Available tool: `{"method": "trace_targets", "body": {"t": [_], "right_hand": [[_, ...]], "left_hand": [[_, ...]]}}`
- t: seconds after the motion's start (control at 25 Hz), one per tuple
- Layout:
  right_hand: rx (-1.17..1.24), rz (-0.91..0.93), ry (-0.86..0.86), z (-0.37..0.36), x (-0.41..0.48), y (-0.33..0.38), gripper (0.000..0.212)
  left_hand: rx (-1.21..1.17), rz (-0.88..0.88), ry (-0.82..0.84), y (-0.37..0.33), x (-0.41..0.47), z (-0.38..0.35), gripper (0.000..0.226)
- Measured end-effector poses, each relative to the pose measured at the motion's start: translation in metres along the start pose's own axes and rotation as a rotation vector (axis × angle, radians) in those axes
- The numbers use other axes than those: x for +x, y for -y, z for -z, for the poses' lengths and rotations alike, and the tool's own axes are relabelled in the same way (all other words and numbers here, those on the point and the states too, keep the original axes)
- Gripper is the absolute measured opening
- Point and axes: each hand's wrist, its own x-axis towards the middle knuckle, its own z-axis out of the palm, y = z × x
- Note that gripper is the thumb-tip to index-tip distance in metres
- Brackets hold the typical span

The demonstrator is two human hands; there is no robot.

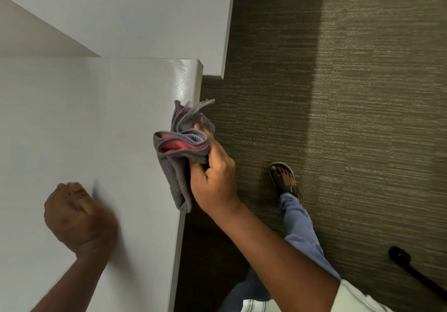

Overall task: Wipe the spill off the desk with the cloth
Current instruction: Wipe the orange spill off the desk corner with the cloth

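A pale grey worktop (79,123) fills the left side, its right edge running beside dark ribbed carpet (350,94). A second pale surface (145,14) lies beyond it. The right hand (212,178) is closed around a bunched grey and pink cloth (181,147) at that edge. The left hand (77,217), curled into a fist, rests on the worktop. A sandalled foot (285,178) stands on the carpet.
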Motion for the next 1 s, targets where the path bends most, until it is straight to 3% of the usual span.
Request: {"method": "trace_targets", "body": {"t": [0.24,0.44,0.68,1.0], "right_hand": [[-0.004,0.048,-0.061,0.007,0.042,-0.005,0.036],[0.037,0.045,0.010,0.008,0.025,-0.007,0.034],[0.004,0.035,-0.029,0.009,0.058,-0.008,0.025],[0.066,-0.065,-0.048,0.015,0.117,-0.005,0.015]], "left_hand": [[0.015,0.060,0.042,-0.006,-0.001,0.006,0.041],[0.003,0.030,0.029,-0.011,0.001,0.008,0.037],[0.022,0.055,0.048,-0.008,0.000,0.004,0.048],[0.004,0.055,0.039,-0.027,0.001,0.015,0.029]]}}
